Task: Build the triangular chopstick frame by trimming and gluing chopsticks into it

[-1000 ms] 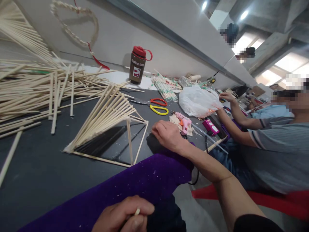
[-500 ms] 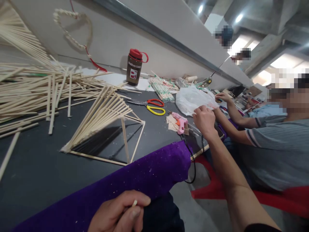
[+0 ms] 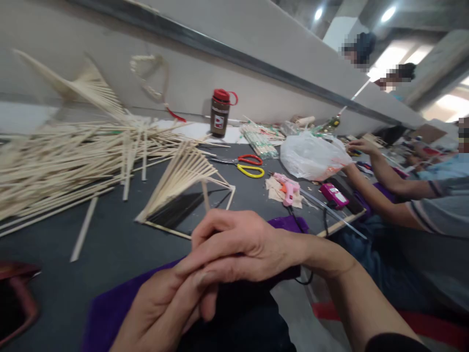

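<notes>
the dark table (image 3: 110, 244) runs far ahead of me, its left side covered by a loose pile of sticks (image 3: 54, 156). a purple cloth (image 3: 106, 313) drapes the near edge. just beyond my hands lies a fan-shaped stick frame (image 3: 183, 186). my right hand (image 3: 242, 244) lies curled over my left hand (image 3: 164, 303), fingers overlapping; whether either grips anything i cannot tell. farther right sit a white bag (image 3: 311, 159), scissors (image 3: 249, 166) and a pink glue gun (image 3: 287, 186).
</notes>
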`<action>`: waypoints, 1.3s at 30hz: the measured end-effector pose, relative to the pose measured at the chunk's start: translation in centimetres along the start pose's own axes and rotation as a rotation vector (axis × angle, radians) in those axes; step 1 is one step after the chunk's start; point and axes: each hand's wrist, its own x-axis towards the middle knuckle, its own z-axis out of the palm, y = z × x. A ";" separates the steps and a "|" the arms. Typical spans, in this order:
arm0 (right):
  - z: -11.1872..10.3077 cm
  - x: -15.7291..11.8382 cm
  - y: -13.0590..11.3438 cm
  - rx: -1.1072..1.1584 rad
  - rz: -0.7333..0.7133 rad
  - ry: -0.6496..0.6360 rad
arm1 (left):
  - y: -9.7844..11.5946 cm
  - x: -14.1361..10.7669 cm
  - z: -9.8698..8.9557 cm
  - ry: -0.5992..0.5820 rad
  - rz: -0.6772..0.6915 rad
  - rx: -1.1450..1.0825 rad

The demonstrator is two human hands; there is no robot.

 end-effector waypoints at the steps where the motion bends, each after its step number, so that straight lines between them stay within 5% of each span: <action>1: 0.1 0.1 0.0 0.014 0.003 0.029 | 0.6 0.1 -0.1 -0.060 -0.037 -0.047; 9: -1.6 0.0 -0.3 0.051 0.070 0.396 | 2.8 0.9 -0.3 -0.187 -0.036 -0.184; 12: -2.9 -0.1 1.0 0.166 0.158 0.621 | 2.9 1.1 -0.8 -0.136 -0.025 -0.049; 15: -3.8 0.1 2.1 0.276 0.228 0.715 | 3.0 1.5 -1.2 -0.037 0.064 0.132; 22: -4.5 1.4 2.4 0.392 0.269 0.716 | 3.8 2.2 -2.7 0.065 0.229 0.345; 30: -5.2 3.0 4.2 0.292 0.239 0.841 | 5.1 2.9 -4.6 0.317 0.247 0.258; 35: -6.0 2.8 6.7 0.418 0.402 0.878 | 4.1 4.0 -5.8 0.611 0.373 0.373; 39: -5.6 2.4 8.8 0.578 0.547 0.809 | 2.7 4.9 -6.3 0.599 0.413 0.592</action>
